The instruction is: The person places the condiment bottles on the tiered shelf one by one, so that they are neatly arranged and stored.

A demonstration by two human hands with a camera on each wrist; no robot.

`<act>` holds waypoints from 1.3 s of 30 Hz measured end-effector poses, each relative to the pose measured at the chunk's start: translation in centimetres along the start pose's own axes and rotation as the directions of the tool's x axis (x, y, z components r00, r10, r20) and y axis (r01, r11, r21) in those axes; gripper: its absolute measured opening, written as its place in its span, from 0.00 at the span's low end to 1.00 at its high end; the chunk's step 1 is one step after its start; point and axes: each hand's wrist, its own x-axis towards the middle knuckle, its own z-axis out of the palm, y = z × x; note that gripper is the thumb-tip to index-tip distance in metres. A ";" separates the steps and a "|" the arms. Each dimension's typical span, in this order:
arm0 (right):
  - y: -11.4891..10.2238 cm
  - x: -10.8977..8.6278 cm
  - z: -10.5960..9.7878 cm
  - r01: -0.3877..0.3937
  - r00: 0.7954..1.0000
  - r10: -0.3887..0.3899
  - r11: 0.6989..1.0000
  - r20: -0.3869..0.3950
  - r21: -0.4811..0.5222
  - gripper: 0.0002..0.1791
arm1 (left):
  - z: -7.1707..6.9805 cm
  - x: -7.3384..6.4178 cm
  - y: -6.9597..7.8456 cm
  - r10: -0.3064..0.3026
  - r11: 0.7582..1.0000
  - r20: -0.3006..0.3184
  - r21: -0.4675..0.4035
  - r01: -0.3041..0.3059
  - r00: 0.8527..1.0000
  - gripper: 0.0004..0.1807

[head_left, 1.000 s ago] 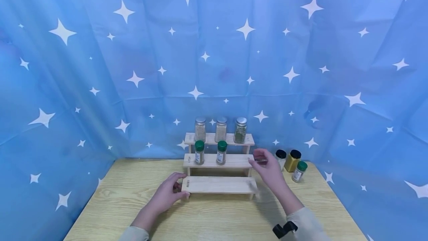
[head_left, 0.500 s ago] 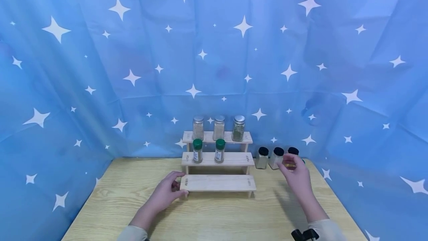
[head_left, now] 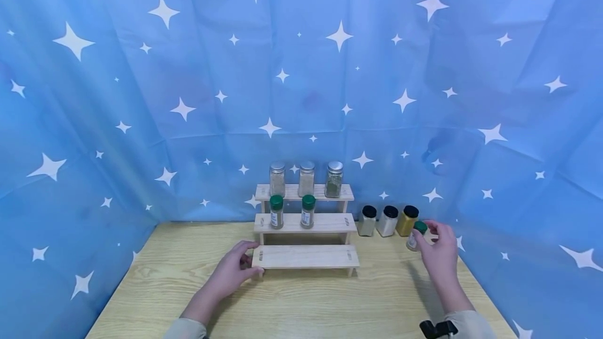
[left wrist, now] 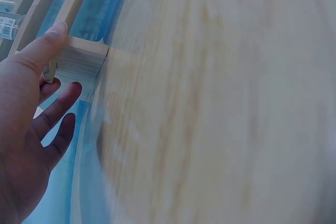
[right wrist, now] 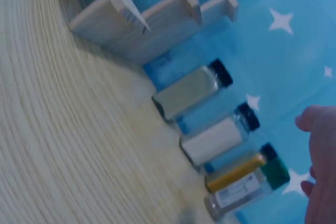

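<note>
Our right hand (head_left: 442,252) has moved off the black-capped jars (head_left: 387,223) to the green-capped jar (right wrist: 244,191), which stands on the table (head_left: 301,305) at the right end of the row. Our thumb and fingers are spread by it — we can't tell if they touch. Our left hand (head_left: 231,272) still pinches the wooden rack (head_left: 306,257) by its bottom step's left end.

The right wrist view crops the right hand (right wrist: 323,163).
</note>
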 end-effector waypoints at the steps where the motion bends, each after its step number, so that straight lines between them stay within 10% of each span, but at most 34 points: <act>1: 0.3 0.1 0.0 -0.013 1.000 0.013 1.000 0.000 -0.002 0.22 | 0.0 0.0 0.0 0.004 1.000 -0.001 0.000 -0.004 1.000 0.41; 26: 5.0 1.6 2.2 -0.190 0.968 0.169 0.977 0.186 0.100 0.29 | -0.2 0.3 0.1 -0.003 1.000 0.013 0.003 0.003 1.000 0.40; 39: 5.5 0.1 2.9 -0.188 0.978 0.171 0.970 0.121 0.152 0.25 | 0.0 0.0 -0.2 0.019 1.000 0.011 -0.016 -0.019 1.000 0.40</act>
